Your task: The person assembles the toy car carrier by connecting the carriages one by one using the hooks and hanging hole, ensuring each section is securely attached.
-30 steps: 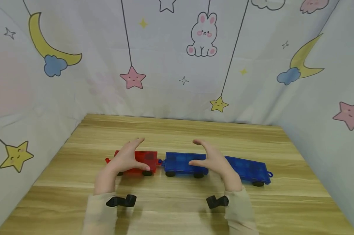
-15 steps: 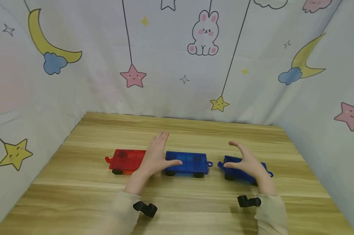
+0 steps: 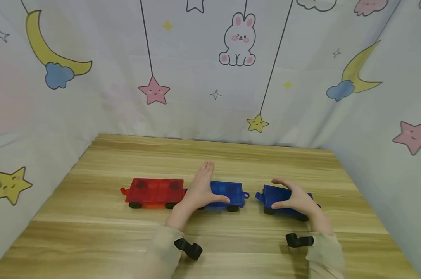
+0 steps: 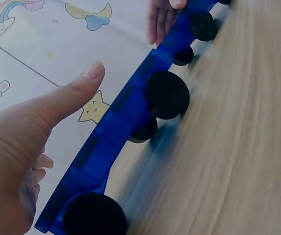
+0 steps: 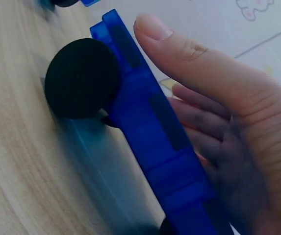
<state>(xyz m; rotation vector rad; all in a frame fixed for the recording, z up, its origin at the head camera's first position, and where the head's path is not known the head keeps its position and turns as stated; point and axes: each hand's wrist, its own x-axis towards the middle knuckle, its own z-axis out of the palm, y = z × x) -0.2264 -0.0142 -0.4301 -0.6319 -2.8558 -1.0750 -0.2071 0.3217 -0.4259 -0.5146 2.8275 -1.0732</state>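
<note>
A red toy train car [image 3: 156,190] stands at the left of a row, its right end meeting a blue toy train car [image 3: 229,190] in the middle. Over the middle car's left part is my left hand [image 3: 200,192], thumb and fingers spread apart; in the left wrist view the thumb [image 4: 76,93] appears off the car's side. A second blue car [image 3: 273,193] sits slightly angled at the right, separated from the middle one by a gap. Around it my right hand [image 3: 299,199] is spread, with the thumb [image 5: 179,44] near one edge and fingers on the far side. Contact cannot be made out.
All the cars stand on a wood-grain tabletop [image 3: 231,236]. White cloth [image 3: 189,112] with printed moons, stars and a rabbit hangs behind the table and along both sides. A black wrist camera [image 3: 188,248] is strapped to the left sleeve, and another [image 3: 299,240] to the right.
Both hands have moved right: the left from the red car to the middle blue car, the right from the middle car to the right blue car. The cars keep their places on the table.
</note>
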